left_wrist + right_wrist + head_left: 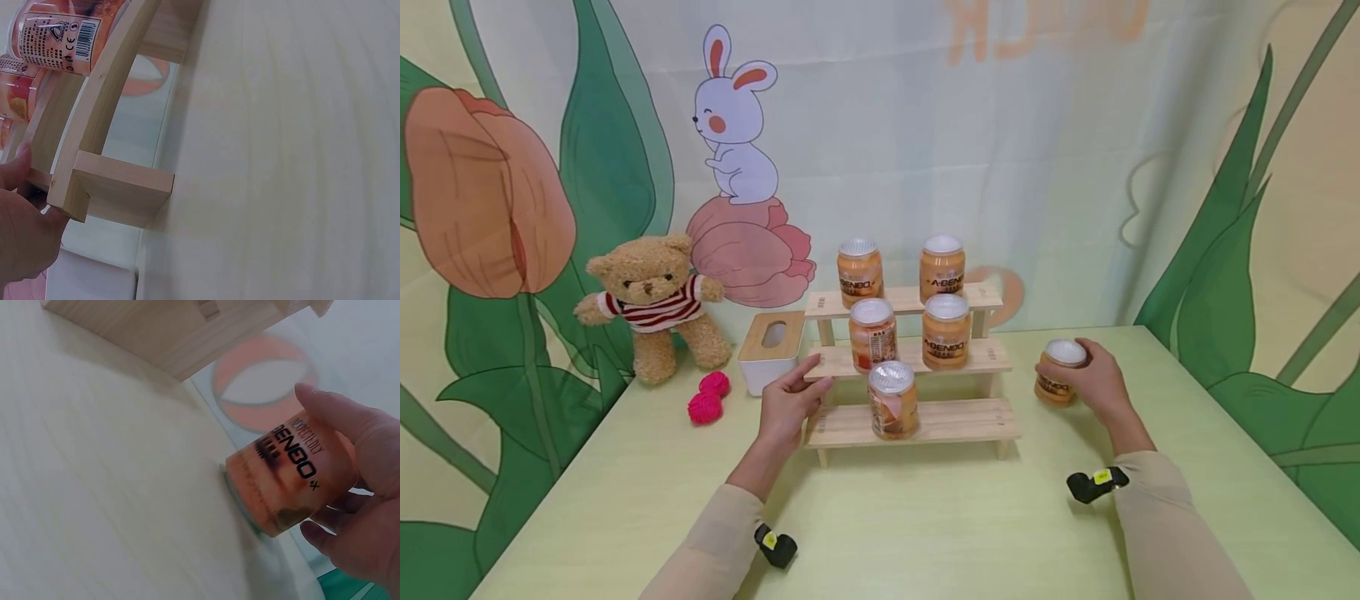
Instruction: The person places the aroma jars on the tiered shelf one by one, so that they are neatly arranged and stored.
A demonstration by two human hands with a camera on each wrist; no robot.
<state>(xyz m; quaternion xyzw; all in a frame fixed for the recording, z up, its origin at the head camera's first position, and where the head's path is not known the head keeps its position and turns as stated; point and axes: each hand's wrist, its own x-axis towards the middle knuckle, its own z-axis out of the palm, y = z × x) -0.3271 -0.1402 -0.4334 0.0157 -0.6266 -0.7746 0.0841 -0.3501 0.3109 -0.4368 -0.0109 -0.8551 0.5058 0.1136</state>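
Note:
My right hand (1101,382) grips an orange-labelled jar (1054,392) with a whitish lid, to the right of a three-tier wooden stand (962,422). The right wrist view shows thumb and fingers around the upper part of this jar (290,472); whether its base touches the table I cannot tell. At the stand's left end, my left hand (786,410) pinches the end of the middle shelf (69,203). Similar jars stand on the tiers: two on top, two in the middle, and one jar (892,408) on the lowest shelf, left of its centre.
Left of the stand is a white tissue box (767,367) with a wooden lid. Pink yarn balls (706,406) lie beside it, and a teddy bear (655,308) in a striped top sits behind them. A printed curtain (1060,167) hangs behind the pale table (910,525).

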